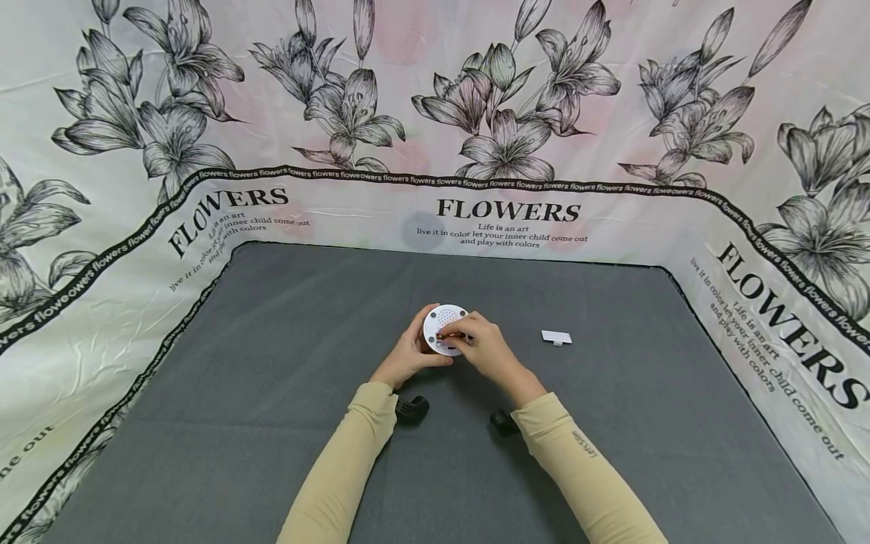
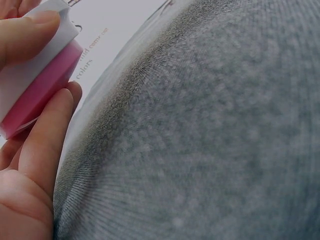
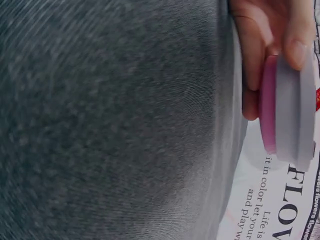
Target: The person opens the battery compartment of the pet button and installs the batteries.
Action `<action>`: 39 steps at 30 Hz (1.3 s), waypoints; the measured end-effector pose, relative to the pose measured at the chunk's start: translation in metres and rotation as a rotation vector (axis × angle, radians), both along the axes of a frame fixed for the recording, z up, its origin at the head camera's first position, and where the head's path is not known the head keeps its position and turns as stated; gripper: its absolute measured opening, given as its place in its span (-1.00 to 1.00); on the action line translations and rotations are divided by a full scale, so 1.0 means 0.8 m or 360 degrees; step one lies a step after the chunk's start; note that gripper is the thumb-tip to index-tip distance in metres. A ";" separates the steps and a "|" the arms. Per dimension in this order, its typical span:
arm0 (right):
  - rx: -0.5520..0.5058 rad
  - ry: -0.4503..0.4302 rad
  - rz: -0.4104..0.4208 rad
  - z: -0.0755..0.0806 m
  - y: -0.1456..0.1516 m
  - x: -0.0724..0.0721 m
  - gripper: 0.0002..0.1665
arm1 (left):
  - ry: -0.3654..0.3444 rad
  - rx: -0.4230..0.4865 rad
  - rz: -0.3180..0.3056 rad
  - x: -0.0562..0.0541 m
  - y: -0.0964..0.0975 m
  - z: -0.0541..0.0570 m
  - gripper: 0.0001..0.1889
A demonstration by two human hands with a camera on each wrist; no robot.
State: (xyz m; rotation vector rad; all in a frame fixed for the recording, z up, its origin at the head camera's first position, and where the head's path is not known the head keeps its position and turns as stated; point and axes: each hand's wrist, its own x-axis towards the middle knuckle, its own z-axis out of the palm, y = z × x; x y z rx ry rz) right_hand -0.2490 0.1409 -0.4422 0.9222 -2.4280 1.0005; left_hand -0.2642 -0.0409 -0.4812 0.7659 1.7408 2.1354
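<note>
My left hand (image 1: 408,353) grips a round white device (image 1: 445,313) by its edge, its perforated face with dark round feet turned up. In the left wrist view the thumb presses the white part, and fingers support the pink side (image 2: 42,87). Over the device's face, my right hand (image 1: 488,347) pinches a small copper-and-dark battery (image 1: 450,336) at a slot. Fingertips hide part of that slot. Only a red edge of the battery (image 3: 318,99) shows in the right wrist view. A white rectangular cover with a tab (image 1: 556,337) lies to the right.
Grey cloth (image 1: 285,325) covers the table. A white flower-printed sheet (image 1: 381,204) rises along the back and sides. Black wrist cameras (image 1: 411,410) sit below both wrists, near the beige sleeves (image 1: 340,461).
</note>
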 end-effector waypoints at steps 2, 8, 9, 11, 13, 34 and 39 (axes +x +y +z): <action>0.0051 0.0053 0.0034 -0.002 0.000 -0.001 -0.81 | -0.0010 -0.0004 0.0004 0.000 0.000 0.000 0.00; 0.0120 0.0136 0.0072 -0.007 0.000 -0.004 -0.80 | -0.0005 -0.0021 0.0020 0.000 0.000 0.000 0.00; 0.0123 0.0149 0.0072 -0.007 0.000 -0.004 -0.79 | -0.0002 -0.0021 0.0021 0.000 0.000 0.000 0.00; 0.0126 0.0167 0.0067 -0.008 0.000 -0.003 -0.79 | 0.0001 -0.0018 0.0019 -0.001 0.001 0.000 0.00; 0.0126 0.0171 0.0057 -0.008 0.000 -0.003 -0.79 | -0.0002 -0.0012 0.0017 -0.001 0.001 -0.001 0.00; -0.0356 -0.0168 -0.0302 -0.022 -0.018 0.011 -0.80 | 0.0026 -0.0033 0.0022 -0.001 0.001 -0.005 0.00; -0.0329 -0.0178 -0.0335 -0.023 -0.021 0.010 -0.82 | 0.0036 -0.0056 0.0033 -0.001 0.000 -0.004 0.00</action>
